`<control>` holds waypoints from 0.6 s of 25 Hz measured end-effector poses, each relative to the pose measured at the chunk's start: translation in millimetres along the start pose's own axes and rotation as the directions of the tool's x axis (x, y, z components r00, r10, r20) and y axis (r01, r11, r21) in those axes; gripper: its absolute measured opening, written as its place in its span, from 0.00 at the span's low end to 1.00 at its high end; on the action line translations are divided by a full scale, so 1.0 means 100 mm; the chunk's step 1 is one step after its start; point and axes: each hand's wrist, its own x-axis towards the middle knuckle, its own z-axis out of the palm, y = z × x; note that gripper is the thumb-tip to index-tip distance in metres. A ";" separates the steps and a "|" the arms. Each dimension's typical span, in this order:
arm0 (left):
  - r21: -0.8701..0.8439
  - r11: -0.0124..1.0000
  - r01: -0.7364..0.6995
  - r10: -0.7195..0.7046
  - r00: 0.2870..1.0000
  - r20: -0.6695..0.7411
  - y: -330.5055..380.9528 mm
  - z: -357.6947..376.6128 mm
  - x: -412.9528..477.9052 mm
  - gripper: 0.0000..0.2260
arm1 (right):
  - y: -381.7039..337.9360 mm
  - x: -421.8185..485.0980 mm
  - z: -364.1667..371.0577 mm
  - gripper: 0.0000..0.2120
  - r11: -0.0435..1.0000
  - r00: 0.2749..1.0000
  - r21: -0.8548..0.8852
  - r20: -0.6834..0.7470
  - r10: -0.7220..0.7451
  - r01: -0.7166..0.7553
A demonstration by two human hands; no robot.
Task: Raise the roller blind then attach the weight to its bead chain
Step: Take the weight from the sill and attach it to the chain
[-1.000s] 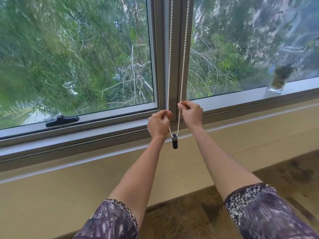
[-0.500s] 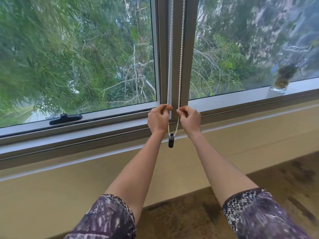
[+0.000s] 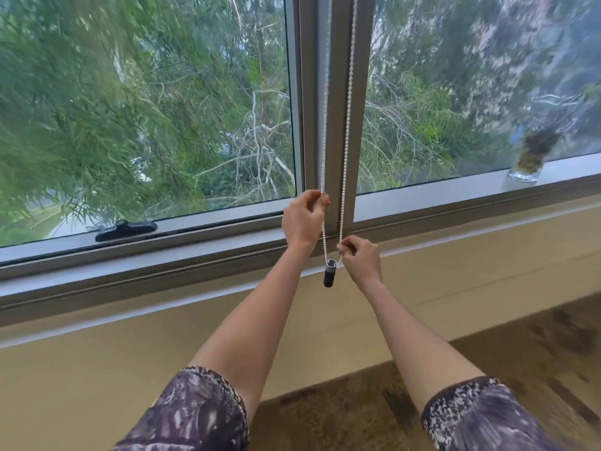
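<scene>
A black window latch (image 3: 126, 230) sits far left on the sill; a glass vase (image 3: 526, 161) stands far right.

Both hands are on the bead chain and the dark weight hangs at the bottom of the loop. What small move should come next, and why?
Probably let go with both hands. The weight already hangs at the bottom of the bead chain loop, and no blind covers the glass. The left hand pinches the left strand higher up, the right hand the right strand just above the weight, so releasing would show whether it holds.
</scene>
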 end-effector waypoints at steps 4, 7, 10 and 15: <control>-0.019 1.000 0.011 -0.010 1.000 0.014 0.01 0.05 0.01 0.07 | -0.05 0.06 0.05 0.05 0.998 1.000 -0.058 0.028 0.006 -0.005; -0.021 0.999 0.026 -0.025 0.998 0.049 -0.09 0.07 -0.06 0.07 | 0.09 -0.04 0.10 0.06 0.994 0.997 -0.097 0.052 0.049 -0.044; -0.066 0.997 0.034 -0.029 0.997 0.072 -0.10 0.12 -0.06 0.06 | 0.26 -0.11 0.15 0.07 0.983 0.995 -0.175 0.075 0.067 -0.053; -0.043 0.999 0.031 -0.025 0.990 0.139 -0.13 0.19 -0.09 0.06 | 0.29 -0.10 0.20 0.06 0.979 0.991 -0.187 0.094 0.099 -0.080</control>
